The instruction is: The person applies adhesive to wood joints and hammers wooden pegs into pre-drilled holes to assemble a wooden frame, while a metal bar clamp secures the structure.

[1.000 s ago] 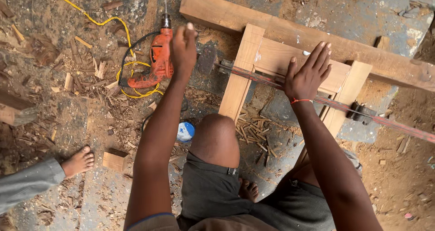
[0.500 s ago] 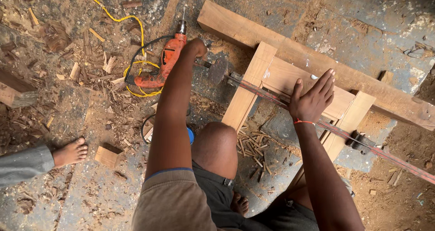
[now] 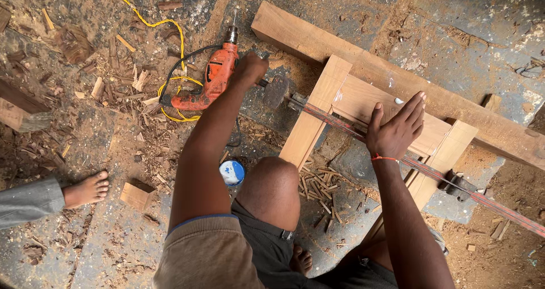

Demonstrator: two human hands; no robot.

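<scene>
Since the earlier frame, the left hand [image 3: 250, 69] had been carried further out, from beside the orange electric drill [image 3: 209, 79] to the end of the bar clamp [image 3: 397, 153], while the right hand [image 3: 394, 131] had hardly been shifted. Nearest, a bent knee [image 3: 272, 187] was seen above a small blue-and-white lid [image 3: 231, 172] on the floor, with a wood offcut [image 3: 136, 195] and another person's bare foot [image 3: 86, 190] to the left. Further out, the right hand was laid flat and spread wide, fingers extended, on the wooden frame [image 3: 318, 113], pressing over the clamp's bar where it crossed the panel. The left hand was closed into a fist around what appeared to be the clamp's handle, just beside the dark clamp head [image 3: 277, 90]. The clamp lay diagonally across the frame, its far jaw block [image 3: 457, 184] sitting at the frame's right stile. It was judged stiff, heavy steel, best held at the handle and steadied on the bar. Beyond, the drill lay on its side among shavings with a yellow cord [image 3: 149, 22], and a long timber beam [image 3: 363, 68] was set behind the frame.
</scene>
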